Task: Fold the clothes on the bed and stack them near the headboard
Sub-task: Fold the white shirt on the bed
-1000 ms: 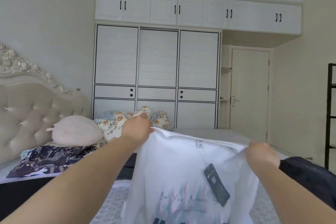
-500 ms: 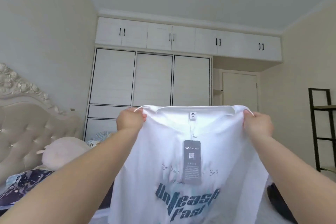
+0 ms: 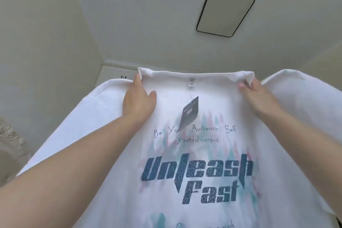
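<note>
I hold a white T-shirt [image 3: 199,150] spread high in front of me, its blue "Unleash Fast" print facing me. My left hand [image 3: 137,99] grips the left shoulder by the collar. My right hand [image 3: 257,96] grips the right shoulder. A dark hang tag [image 3: 189,114] dangles from the neck label. Both sleeves billow out to the sides. The shirt hides the bed and the other clothes.
The view tilts up at the ceiling, with a rectangular ceiling lamp [image 3: 224,12] above. A strip of the upper cabinets [image 3: 114,74] shows over the left sleeve. The carved headboard [image 3: 11,140] edge is at the far left.
Both hands have lifted the T-shirt from low over the bed to high up, spreading it wide. The view has swung upward from the wardrobe to the ceiling.
</note>
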